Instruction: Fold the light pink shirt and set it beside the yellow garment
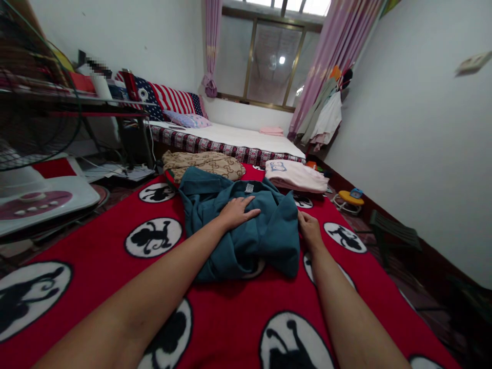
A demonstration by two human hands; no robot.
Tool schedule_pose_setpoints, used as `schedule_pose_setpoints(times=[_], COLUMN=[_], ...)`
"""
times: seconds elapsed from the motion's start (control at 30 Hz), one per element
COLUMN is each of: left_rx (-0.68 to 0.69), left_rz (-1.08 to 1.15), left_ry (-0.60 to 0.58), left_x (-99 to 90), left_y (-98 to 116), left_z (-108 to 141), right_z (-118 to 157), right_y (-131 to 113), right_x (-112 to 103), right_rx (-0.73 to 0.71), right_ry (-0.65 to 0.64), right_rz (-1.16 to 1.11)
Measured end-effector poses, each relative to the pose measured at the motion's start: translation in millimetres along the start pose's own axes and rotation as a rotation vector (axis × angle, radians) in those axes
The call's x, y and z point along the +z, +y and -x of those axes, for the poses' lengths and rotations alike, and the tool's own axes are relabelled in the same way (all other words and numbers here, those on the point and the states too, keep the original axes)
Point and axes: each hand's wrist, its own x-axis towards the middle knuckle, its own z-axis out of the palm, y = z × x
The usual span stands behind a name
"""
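A partly folded teal shirt (246,241) lies rumpled on a red blanket (230,318) printed with black figures in white ovals. Its small white neck label faces up at the far side. My left hand (239,211) rests flat on the middle of the shirt, fingers stretched out and holding nothing. At the shirt's right edge, my right hand (310,230) is closed, its fingertips pinching the cloth; part of the grip is hidden behind the hand.
Beyond the shirt lie a tan patterned cloth (207,163) and a folded pale pink garment (295,175). A fan (34,102) and a desk stand on the left. A bed (230,136) is under the window; a yellow stool (350,198) is on the right.
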Motion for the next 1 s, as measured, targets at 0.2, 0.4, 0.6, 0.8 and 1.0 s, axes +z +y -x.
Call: schedule_pose_setpoints(times=[0.2, 0.4, 0.6, 0.8, 1.0], left_rx=[0.014, 0.004, 0.011, 0.018, 0.022], left_rz=[0.007, 0.005, 0.001, 0.008, 0.006], left_ry=[0.015, 0.022, 0.012, 0.022, 0.024], left_x=[-0.8, -2.3, -2.8, -1.8, -2.2], left_y=[0.8, 2.5, 2.4, 1.1, 1.6], left_z=[1.3, 2.1, 1.7, 1.6, 1.5], right_z=[0.5, 0.0, -0.5, -1.9, -1.5], right_y=[-1.5, -2.1, -1.0, 3.1, 2.2], right_x=[-0.7, -0.6, -0.7, 0.1, -0.1], right_rx=[-0.020, -0.029, -0.023, -0.039, -0.033], right_ry=[-0.003, -0.004, -0.006, -0.006, -0.009], right_rz=[0.028, 0.031, 0.030, 0.020, 0.012])
